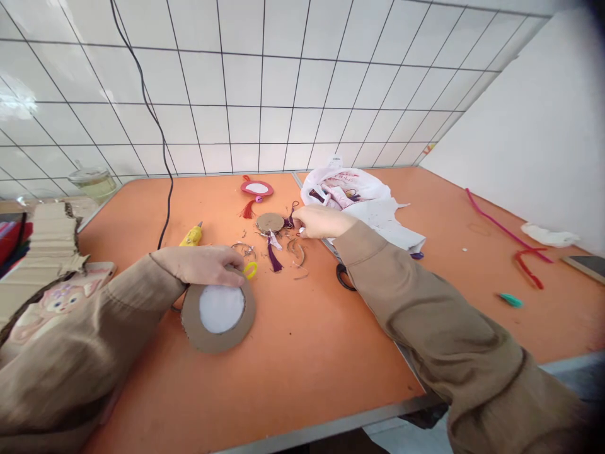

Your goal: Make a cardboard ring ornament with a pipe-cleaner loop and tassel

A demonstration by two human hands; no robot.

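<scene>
My left hand grips the upper edge of a round cardboard ring with a white sheet in its middle. A small yellow loop sticks out beside my left fingertips. Farther off, my right hand is closed, its fingertips pinching at a dark purple tassel. Right by that tassel lies a small cardboard disc. A second purple tassel rests on the table in front of the disc, among scraps and curled cardboard strips.
A yellow glue gun lies behind my left hand, near a black cable. At the back are a red round ornament with a red tassel and a white plastic bag. Black scissor handles show under my right forearm. Torn cardboard lies left.
</scene>
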